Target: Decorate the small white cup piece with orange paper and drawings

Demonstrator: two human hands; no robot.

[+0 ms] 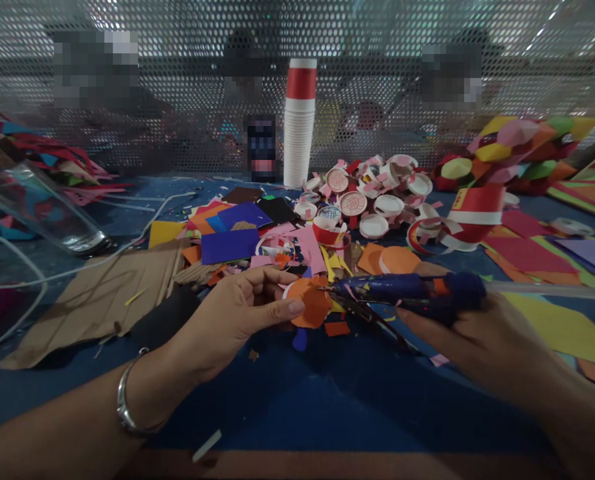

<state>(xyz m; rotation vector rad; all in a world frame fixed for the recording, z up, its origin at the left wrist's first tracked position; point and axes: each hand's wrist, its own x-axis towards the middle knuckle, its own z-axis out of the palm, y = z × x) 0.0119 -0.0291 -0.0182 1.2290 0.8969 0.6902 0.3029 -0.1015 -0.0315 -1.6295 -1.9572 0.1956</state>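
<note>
Between thumb and fingers, my left hand (255, 303) pinches a round orange paper piece (311, 307) with a pale edge along its left side. My right hand (472, 340) is wrapped round a dark blue glue gun (392, 290), a clear glue stick coming out of its back end. The gun's nozzle points left and meets the upper right of the orange piece, or hovers just over it; I cannot tell which. Below the gun lies a dark, slender tool, partly hidden, perhaps scissors. Another orange paper disc (399, 260) rests behind the gun.
A tall stack of paper cups (297, 140) stands at the back. Before it lie cut cup bottoms (372, 200) and coloured paper scraps (230, 245). Cardboard (87, 300), a tilted clear container (52, 207) and a white cord (102, 259) are on the left. A cut red cup (477, 207) and paper sheets are right.
</note>
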